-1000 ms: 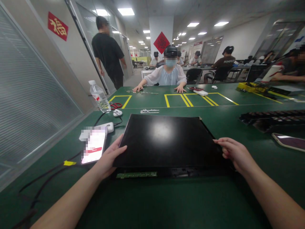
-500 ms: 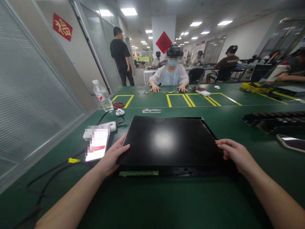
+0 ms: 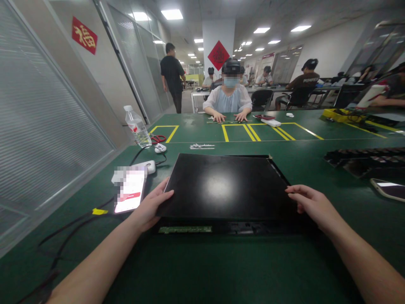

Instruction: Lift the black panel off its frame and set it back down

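A flat black panel with a bright glare spot lies over a black frame, tilted a little against it. Along the frame's near edge shows a green circuit strip. My left hand grips the panel's left edge, thumb on top and fingers partly hidden beneath. At the right edge, my right hand pinches the panel between thumb and fingers. The frame's far right corner shows past the panel.
On the green table, a phone, black cables, a water bottle and red scissors lie left. Dark strips and another phone are right. Opposite sits a person, hands on the table.
The hands and panel hold almost the same pose. A standing person at the back left has walked to the right and away. The seated person's hands have moved closer together.
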A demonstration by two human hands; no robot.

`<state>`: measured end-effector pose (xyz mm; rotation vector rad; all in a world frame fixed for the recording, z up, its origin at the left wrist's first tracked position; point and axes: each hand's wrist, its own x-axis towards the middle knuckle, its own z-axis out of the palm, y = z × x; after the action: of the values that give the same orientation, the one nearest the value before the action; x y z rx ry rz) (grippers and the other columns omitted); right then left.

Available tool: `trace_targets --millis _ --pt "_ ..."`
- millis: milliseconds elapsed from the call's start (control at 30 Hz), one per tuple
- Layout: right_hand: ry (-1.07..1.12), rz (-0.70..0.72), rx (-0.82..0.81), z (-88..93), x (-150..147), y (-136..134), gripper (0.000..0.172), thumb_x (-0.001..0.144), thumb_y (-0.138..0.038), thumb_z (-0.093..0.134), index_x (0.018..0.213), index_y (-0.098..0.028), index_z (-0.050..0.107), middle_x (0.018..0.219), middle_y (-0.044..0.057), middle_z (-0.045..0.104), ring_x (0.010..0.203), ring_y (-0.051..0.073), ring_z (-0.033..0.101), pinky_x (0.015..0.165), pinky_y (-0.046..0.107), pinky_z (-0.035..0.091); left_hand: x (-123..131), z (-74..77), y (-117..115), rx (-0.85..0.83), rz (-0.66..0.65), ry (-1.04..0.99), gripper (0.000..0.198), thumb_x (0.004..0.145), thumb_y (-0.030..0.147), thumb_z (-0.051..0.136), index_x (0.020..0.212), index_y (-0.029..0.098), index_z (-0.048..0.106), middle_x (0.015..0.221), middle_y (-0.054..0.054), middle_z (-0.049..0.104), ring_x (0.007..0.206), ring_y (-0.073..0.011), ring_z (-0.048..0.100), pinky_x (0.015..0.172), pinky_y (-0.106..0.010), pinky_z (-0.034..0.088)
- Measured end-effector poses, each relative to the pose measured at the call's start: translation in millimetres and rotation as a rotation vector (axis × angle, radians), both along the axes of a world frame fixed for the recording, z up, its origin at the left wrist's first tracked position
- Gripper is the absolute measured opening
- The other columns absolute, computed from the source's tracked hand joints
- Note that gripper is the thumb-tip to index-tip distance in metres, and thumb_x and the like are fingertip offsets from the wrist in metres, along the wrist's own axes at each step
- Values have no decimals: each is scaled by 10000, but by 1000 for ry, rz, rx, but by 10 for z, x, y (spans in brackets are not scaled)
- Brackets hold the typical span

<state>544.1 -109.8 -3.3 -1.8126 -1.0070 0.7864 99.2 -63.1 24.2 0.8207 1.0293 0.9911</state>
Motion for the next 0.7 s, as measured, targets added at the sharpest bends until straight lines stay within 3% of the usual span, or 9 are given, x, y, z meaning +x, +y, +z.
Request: trace_targets --millis 100,267,700 --pt "4 -9 -5 29 -11 0 392 530 -491 729 824 -232 735 864 53 757 524 134 523 498 320 464 11 3 0 -25 10 18 845 745 129 872 1520 197 543 1149 -114 830 744 -247 814 634 -298 647" --pt "115 -35 -20 37 13 -4 422 532 -476 762 872 -227 746 547 -25 549 519 154 507 526 315 481 10 -29 7 -53 53 45 687 738 123 868 1374 161 611 1104 -121 832 818 -265 821 610 -281 635" --pt "76 -15 -16 -25 72 -1 418 581 -473 762 914 -220 755 599 -14 580 531 158 542 556 325 511 36 -9 -11 -27 52 35 755 744 134 863 1445 160 583 1153 -137 821 864 -278 822 644 -286 641"
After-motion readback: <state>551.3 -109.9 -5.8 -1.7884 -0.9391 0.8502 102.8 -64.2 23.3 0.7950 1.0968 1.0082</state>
